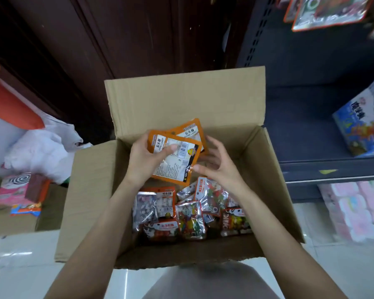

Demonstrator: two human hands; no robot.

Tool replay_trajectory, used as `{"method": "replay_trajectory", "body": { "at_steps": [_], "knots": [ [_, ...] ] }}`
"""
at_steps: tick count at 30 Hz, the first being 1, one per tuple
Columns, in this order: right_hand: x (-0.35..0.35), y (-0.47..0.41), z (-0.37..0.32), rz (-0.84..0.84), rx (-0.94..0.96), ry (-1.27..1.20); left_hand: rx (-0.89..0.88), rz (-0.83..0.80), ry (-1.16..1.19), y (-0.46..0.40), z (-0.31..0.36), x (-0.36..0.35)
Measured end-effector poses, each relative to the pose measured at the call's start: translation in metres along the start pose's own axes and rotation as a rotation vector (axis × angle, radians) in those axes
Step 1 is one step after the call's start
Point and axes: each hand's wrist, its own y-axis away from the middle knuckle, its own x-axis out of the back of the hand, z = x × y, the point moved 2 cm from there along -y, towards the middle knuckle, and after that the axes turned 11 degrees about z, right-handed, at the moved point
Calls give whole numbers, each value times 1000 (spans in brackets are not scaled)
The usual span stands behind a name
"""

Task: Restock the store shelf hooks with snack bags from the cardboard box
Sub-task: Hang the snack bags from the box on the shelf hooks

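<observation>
An open cardboard box (91, 190) stands on the floor below me, with several snack bags (188, 216) lying in its bottom. Above the box my left hand (145, 162) grips two orange candy bags (177, 156), back sides up, thumb across the front one. My right hand (216, 162) is at the bags' right edge, fingers curled; its thumb and fingertips touch the lower corner and the rear bag. More packaged snacks (326, 11) hang at the top right on the dark shelf unit (311, 167).
A blue printed box (363, 121) sits on the shelf at right, pink packs (354, 208) below it. At left are a white plastic bag (41, 152), an orange-and-white item (11, 104) and a second cardboard box (15, 221) with colourful packets. Dark wooden panels stand behind.
</observation>
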Motion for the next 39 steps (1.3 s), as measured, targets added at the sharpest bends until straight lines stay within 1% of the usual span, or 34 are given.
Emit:
{"method": "replay_trajectory", "body": {
  "at_steps": [1,3,7,10,12,14,16,19,21,22,24,25,27,29,30,31,33,36,39],
  "knots": [
    [0,4,-7,-3,13,-15,39,28,103,4,5,0],
    [-1,10,-18,-4,15,-60,75,67,221,11,12,-3],
    [-9,16,-29,61,39,-42,91,121,314,27,18,-14],
    [-5,21,-31,142,80,-35,155,93,358,33,18,-19],
    [5,26,-33,153,59,-53,219,35,424,34,18,-19],
    [20,30,-36,154,26,-58,200,-21,411,34,21,-20],
    [37,34,-41,196,25,-25,141,-38,383,33,26,-22],
    [69,41,-45,368,60,15,106,20,371,31,33,-26],
    [93,50,-47,523,168,-10,116,70,358,32,38,-32],
    [103,56,-50,604,267,-13,117,77,341,34,41,-37],
    [118,71,-63,740,581,77,104,58,306,42,52,-50],
    [123,78,-69,776,758,174,93,35,299,47,58,-58],
    [129,88,-78,786,1073,399,57,-29,306,60,73,-78],
    [139,90,-80,772,1288,584,-9,-79,311,75,91,-102],
    [147,89,-78,777,1349,642,-46,-78,304,83,100,-114],
    [157,88,-75,793,1383,673,-68,-66,300,91,109,-125],
    [180,87,-68,805,1391,664,-77,-50,331,107,124,-149],
    [209,88,-64,744,1342,630,-49,-33,394,126,144,-178],
    [241,92,-67,629,1279,619,-153,-22,358,139,164,-205]
  ]
}}
